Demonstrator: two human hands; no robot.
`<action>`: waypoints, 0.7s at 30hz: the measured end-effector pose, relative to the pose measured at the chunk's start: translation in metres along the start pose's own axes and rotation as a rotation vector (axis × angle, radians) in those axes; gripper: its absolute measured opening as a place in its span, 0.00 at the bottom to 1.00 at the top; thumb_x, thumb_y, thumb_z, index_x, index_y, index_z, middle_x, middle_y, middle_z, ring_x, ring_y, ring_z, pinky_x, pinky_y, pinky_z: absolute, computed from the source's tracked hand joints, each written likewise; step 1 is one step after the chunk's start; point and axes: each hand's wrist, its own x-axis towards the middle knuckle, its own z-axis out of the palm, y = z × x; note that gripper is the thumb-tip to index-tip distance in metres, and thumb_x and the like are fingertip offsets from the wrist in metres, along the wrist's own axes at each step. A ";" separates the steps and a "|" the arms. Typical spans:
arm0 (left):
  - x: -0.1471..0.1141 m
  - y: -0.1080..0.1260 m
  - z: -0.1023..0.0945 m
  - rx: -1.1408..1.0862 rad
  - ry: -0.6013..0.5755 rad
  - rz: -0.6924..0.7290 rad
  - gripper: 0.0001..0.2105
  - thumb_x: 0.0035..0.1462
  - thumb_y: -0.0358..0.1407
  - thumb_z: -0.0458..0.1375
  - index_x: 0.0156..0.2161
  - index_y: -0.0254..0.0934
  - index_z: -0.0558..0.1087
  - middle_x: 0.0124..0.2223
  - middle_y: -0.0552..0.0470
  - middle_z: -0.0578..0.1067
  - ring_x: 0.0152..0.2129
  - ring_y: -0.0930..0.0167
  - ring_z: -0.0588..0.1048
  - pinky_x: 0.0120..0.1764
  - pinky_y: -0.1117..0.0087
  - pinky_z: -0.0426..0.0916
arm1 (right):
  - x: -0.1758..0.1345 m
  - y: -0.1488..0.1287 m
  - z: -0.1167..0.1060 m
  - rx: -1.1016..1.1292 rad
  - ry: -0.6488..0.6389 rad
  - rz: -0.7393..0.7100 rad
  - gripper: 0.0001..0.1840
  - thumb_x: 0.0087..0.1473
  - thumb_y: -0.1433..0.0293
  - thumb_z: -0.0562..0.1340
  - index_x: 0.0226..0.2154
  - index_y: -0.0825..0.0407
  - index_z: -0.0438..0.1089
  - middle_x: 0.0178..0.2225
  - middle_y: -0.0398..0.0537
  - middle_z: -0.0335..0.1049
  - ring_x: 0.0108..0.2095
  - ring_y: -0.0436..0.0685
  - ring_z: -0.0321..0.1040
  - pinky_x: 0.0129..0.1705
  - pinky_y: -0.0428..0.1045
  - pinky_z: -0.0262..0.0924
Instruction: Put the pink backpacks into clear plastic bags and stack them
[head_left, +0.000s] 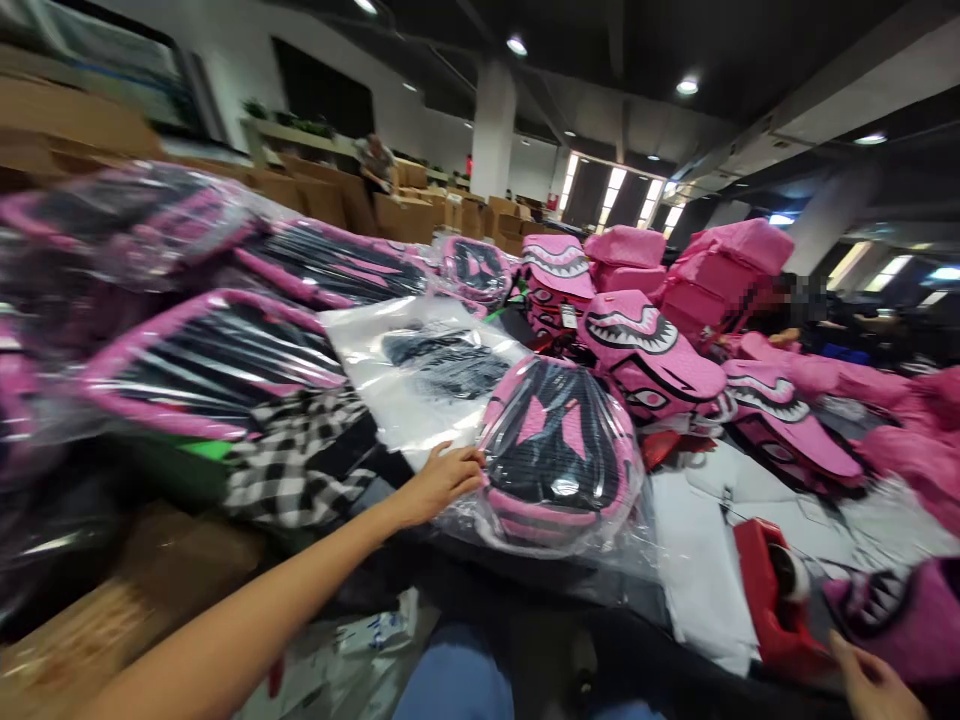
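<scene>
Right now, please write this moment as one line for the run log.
left hand: at edge of plastic-wrapped pink-and-black bag | right hand: near red tape dispenser | nearby: checkered cloth

On the bench [626, 590], the rounded pink-and-black backpack in clear plastic [559, 440] lies front middle; behind and left of it lies a flat translucent plastic bag [360, 345]; left of both sits a black-and-white checked cloth [296, 460], before plastic-wrapped pink-rimmed black backpacks [217, 350]. To the right, the red tape dispenser [765, 590] stands before pink toothed fabric bags [649, 345]; brown cardboard boxes [405, 218] stand far behind.
</scene>
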 end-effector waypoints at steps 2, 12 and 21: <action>0.000 -0.010 0.004 0.028 0.012 0.004 0.16 0.67 0.45 0.49 0.39 0.43 0.78 0.48 0.52 0.77 0.49 0.65 0.73 0.63 0.45 0.48 | 0.005 -0.010 -0.005 0.138 -0.058 0.163 0.20 0.35 0.47 0.67 0.12 0.44 0.68 0.17 0.54 0.71 0.22 0.66 0.69 0.24 0.58 0.62; 0.000 -0.031 0.006 0.117 -0.053 -0.002 0.16 0.65 0.45 0.48 0.44 0.53 0.79 0.52 0.59 0.79 0.52 0.64 0.74 0.65 0.50 0.52 | 0.001 -0.006 0.012 0.444 -0.074 0.309 0.28 0.22 0.45 0.68 0.14 0.54 0.73 0.10 0.47 0.61 0.16 0.57 0.60 0.18 0.51 0.54; -0.001 -0.048 0.014 0.131 0.030 0.063 0.17 0.64 0.50 0.47 0.41 0.55 0.79 0.48 0.62 0.81 0.49 0.66 0.75 0.63 0.55 0.54 | -0.048 -0.001 -0.008 0.642 0.001 0.287 0.23 0.28 0.50 0.71 0.22 0.49 0.68 0.19 0.45 0.69 0.22 0.54 0.64 0.22 0.47 0.58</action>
